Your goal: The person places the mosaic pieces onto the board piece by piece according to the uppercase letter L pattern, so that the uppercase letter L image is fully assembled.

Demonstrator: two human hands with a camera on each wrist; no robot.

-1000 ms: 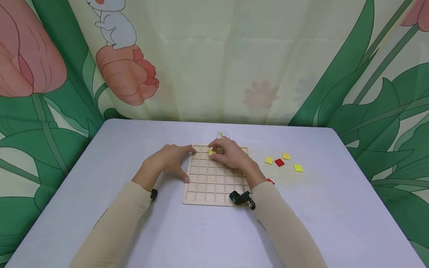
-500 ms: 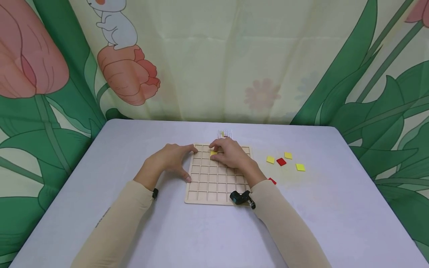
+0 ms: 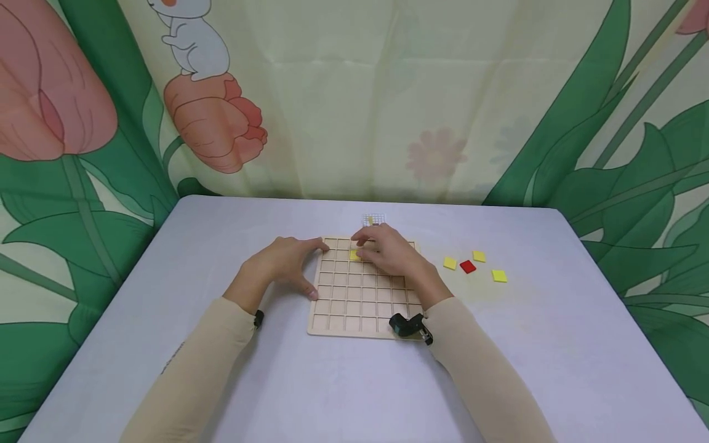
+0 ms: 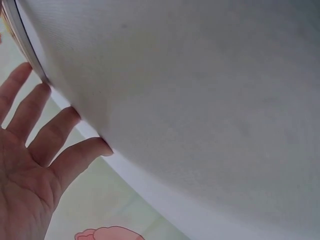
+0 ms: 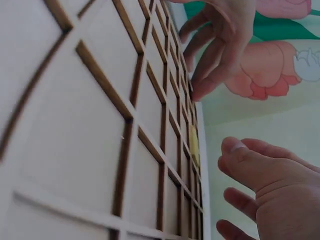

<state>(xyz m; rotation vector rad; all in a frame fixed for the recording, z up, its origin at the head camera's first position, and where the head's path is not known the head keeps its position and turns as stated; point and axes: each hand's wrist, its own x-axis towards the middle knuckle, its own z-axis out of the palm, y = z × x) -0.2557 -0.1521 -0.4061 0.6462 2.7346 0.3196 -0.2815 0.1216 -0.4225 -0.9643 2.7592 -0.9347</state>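
Observation:
A pale wooden grid board lies on the table between the hands. One yellow square tile sits in a cell of its second row from the far edge; the right wrist view shows this yellow tile within the grid. Just above it is my right hand, its fingers loosely bent, apart from the tile and holding nothing. My left hand rests against the board's left edge, thumb and fingers spread. In the left wrist view, the left hand's fingertips touch the white surface along the board's side.
Right of the board lie a red tile and three yellow tiles, the nearest being a yellow tile. A small printed grid card lies beyond the board. Behind the white table hangs a patterned curtain.
My right hand has let go of the yellow tile and drawn back slightly right, its thumb lifting away. A red tile by the right wrist is now hidden. The left hand stays at the board's edge.

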